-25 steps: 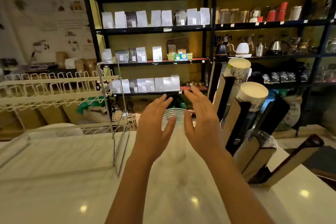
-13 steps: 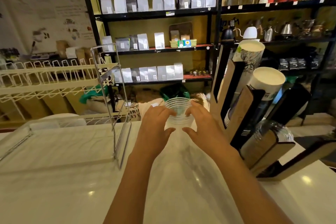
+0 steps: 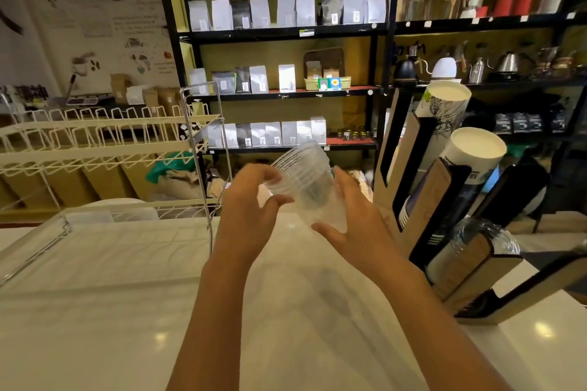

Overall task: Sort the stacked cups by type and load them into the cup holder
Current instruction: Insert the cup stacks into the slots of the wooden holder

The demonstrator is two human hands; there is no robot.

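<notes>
Both hands hold a stack of clear plastic cups (image 3: 305, 187) tilted above the white counter (image 3: 127, 311). The left hand (image 3: 251, 216) curls its fingers round the rims; the right hand (image 3: 355, 222) cups the base end. The cup holder (image 3: 444, 200) stands just beside, right.

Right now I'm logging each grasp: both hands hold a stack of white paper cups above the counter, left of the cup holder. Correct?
Not quite. In the head view the stack is clear plastic cups, not white paper. The rest stands: the left hand and right hand hold it above the counter, left of the cup holder.
</notes>
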